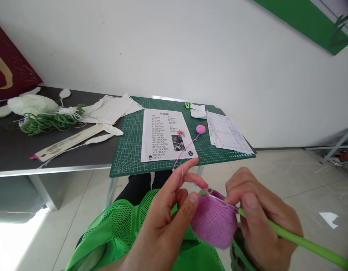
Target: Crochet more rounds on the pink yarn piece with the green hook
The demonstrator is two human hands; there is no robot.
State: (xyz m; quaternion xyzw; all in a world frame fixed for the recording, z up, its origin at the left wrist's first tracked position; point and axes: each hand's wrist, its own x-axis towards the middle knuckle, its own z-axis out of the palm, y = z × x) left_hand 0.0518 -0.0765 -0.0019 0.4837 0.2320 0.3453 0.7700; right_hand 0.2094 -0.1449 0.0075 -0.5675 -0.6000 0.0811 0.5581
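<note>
A pink crocheted piece (215,222), rounded like a cup, hangs between my two hands above my lap. My left hand (174,210) pinches its upper left edge, with the index finger stretched out and pink yarn looped round it. In my right hand (261,214) is a crochet hook (298,239) with a thick green handle; its metal shaft lies along the rim of the piece. A small green stitch marker (205,192) sits at that rim. The yarn runs up over the mat to a small pink ball of yarn (200,129).
On the green cutting mat (128,150) lie a printed pattern sheet (155,124), several small coloured clips (181,133) and form sheets (229,131). Further left are green yarn (49,122), white fluff (32,104), a ruler (69,142) and white leaf-shaped pieces (113,129). A wall stands behind.
</note>
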